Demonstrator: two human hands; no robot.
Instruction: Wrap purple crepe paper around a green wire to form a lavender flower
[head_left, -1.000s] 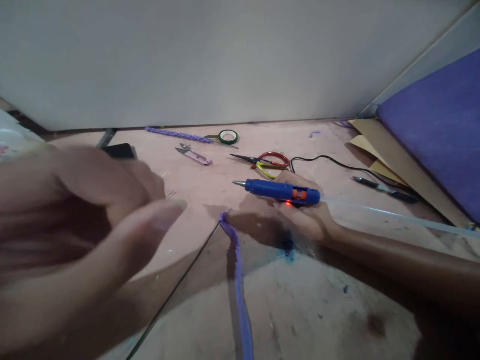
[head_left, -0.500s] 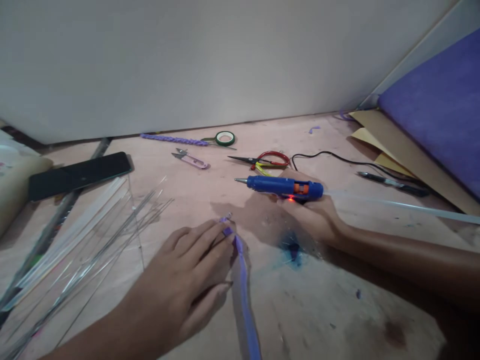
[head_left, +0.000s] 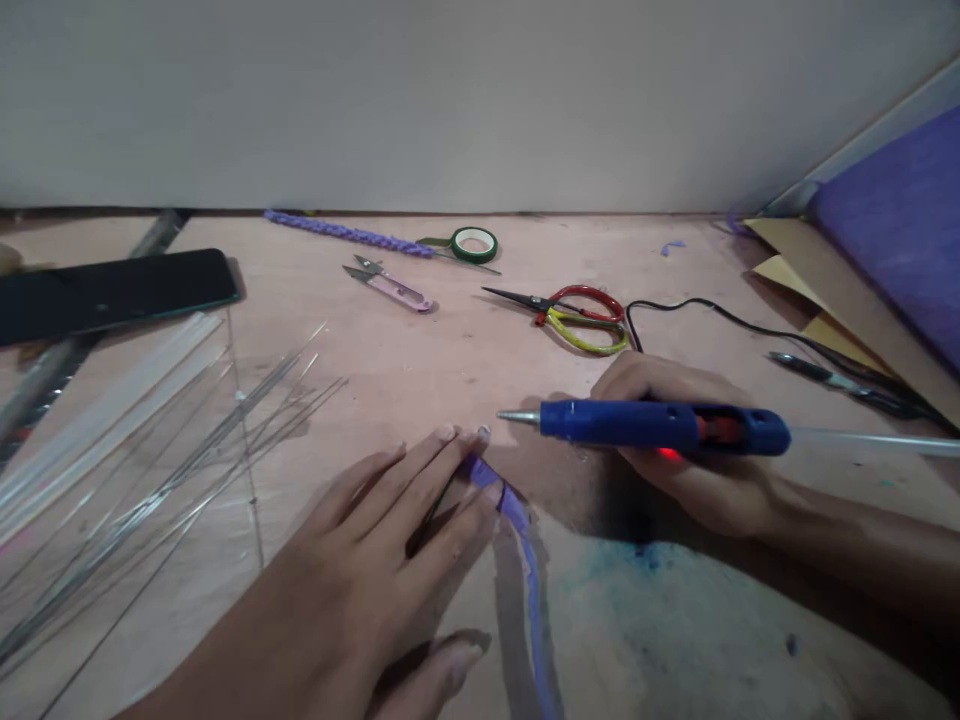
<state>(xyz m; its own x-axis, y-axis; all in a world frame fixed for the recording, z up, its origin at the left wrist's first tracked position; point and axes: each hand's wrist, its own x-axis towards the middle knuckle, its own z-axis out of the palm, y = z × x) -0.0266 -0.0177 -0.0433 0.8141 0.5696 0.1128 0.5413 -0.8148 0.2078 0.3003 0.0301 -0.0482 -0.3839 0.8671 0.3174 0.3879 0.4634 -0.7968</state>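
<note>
My right hand (head_left: 697,470) grips a blue hot glue gun (head_left: 660,425) held level, its metal nozzle pointing left and a red light glowing under it. A clear glue stick (head_left: 870,440) juts out of its back to the right. My left hand (head_left: 382,540) lies flat on the wooden table (head_left: 450,350), fingertips pressing the top end of a purple strip (head_left: 525,540) that runs toward me. The nozzle tip is a short way right of those fingertips.
Red and yellow scissors (head_left: 577,310), pink thread snips (head_left: 394,285), a green tape roll (head_left: 474,243) and a purple braid (head_left: 345,232) lie at the back. A black phone (head_left: 112,295), thin wires (head_left: 187,460) and clear sticks lie left. A black cord (head_left: 720,315), pen (head_left: 840,378), cardboard and purple fabric (head_left: 900,230) lie right.
My left hand came down from close to the camera onto the purple strip's end. The glue gun has moved nearer to me, its nozzle now closer to my fingertips.
</note>
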